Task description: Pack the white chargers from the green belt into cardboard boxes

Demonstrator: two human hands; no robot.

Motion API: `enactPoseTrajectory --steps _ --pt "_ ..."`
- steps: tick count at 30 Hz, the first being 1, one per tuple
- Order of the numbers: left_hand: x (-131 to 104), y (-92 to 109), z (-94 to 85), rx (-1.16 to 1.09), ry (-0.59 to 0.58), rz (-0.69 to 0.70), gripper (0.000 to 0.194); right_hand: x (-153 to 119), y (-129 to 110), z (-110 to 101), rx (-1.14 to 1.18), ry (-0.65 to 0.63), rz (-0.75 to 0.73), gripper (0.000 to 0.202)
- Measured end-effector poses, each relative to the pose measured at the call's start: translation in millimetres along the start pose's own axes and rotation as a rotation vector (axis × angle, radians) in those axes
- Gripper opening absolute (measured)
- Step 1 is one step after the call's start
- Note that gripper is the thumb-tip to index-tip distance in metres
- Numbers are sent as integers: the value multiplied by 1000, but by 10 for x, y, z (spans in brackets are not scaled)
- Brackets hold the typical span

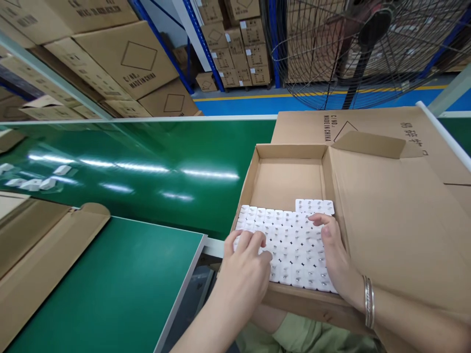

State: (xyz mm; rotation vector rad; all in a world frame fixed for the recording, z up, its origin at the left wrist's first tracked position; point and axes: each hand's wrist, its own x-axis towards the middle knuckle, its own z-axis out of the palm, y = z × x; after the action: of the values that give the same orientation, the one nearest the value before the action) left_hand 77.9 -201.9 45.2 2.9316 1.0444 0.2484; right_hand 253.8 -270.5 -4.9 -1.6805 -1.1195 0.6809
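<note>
A shallow open cardboard box (290, 179) holds tight rows of small white blocks (290, 240), each with small metal-looking parts on top. A short extra row of white blocks (314, 206) lies at the far right of the layer. Over the near left blocks, my left hand (245, 264) rests with fingers bent and spread; its fingertips touch the blocks or the box edge, partly hidden. At the right side of the layer is my right hand (338, 260), index finger stretched over the far blocks and nothing seen in its grasp. Metal bangles (369, 301) circle the right wrist.
The box's flap (397, 220) spreads to the right over a larger printed carton (305, 127). Beyond runs a shiny green belt (165, 181) with several white pieces (33, 184) at far left. Cardboard (47, 240) lies on the left green table (121, 279). A large fan (368, 49) stands behind.
</note>
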Motion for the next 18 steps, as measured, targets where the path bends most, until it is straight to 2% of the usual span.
enactPoseTrajectory --steps 4,8,13,18 --pt "-130 -239 -73 151 8 -79 32 6 -35 7 -71 -41 -17 36" --pt "-235 -416 -1 233 -1 -109 32 26 -75 19 -114 -52 -1 38" --pt "-248 -445 82 255 27 -122 32 41 -68 50 -195 -70 -34 38" --pt "-202 -394 67 229 48 -145 33 40 -38 64 -211 -53 -70 38"
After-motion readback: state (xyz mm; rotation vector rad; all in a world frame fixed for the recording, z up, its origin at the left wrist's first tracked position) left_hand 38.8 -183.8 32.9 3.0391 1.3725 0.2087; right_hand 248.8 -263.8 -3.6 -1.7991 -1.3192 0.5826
